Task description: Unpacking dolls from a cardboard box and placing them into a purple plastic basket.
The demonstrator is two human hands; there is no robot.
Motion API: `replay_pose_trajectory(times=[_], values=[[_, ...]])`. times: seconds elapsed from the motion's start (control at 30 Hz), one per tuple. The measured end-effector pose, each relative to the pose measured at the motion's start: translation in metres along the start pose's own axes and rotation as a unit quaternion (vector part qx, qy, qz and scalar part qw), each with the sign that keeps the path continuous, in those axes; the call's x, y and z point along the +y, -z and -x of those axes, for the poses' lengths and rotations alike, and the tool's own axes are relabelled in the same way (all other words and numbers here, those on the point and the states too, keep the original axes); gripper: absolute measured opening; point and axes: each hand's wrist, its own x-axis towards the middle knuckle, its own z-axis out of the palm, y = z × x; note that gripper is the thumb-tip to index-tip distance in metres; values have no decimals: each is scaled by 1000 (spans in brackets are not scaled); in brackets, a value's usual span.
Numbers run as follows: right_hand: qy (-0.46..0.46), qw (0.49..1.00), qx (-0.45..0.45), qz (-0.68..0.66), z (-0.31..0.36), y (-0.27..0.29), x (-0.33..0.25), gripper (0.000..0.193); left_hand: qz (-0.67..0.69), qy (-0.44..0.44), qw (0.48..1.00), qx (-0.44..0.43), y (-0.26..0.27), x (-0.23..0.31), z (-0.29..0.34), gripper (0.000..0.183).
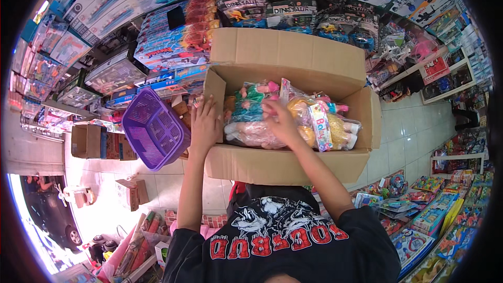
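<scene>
An open cardboard box [287, 166] stands before me with its flaps folded out. Inside lie several dolls in clear plastic bags: one in a teal dress [249, 102] on the left, one in a yellow dress [341, 130] on the right. A colourful header card [320, 127] shows on the bags. My right hand [281, 121] reaches into the box, its fingers bent and pinched on a bagged doll near the middle; the fingertips are partly hidden. Against the box's left flap rests my left hand [206, 124], fingers stretched out, holding nothing.
Left of the box is a purple plastic basket [155, 128]. Stacked boxed toys [175, 36] and bagged dinosaur toys [291, 10] line the far side. Smaller cardboard boxes [132, 193] sit on the tiled floor [403, 139]. More packaged toys [432, 212] lie at the near right.
</scene>
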Motion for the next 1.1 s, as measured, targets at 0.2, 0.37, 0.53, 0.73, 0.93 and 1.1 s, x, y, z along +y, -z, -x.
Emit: replay_pose_trajectory(times=[0.2, 0.37, 0.53, 0.73, 0.93, 1.1], values=[[-258, 888, -96, -368, -10, -115, -28, 40, 214, -53, 975, 8, 6, -33, 7, 48], [-334, 912, -124, -204, -17, -158, -31, 53, 239, -88, 967, -5, 0, -60, 27, 46], [-413, 867, -206, -189, -24, -166, -28, 66, 277, -90, 957, 1, -9, -71, 29, 49], [-439, 854, -176, -218, -25, -167, -37, 60, 254, -101, 962, 9, -10, -76, 32, 57], [-315, 935, 98, -130, -11, -153, -44, 33, 201, -94, 975, 19, -6, -75, 35, 59], [-228, 908, 224, -269, 1, -147, -84, 23, 241, -113, 964, 3, -7, -79, 38, 63]])
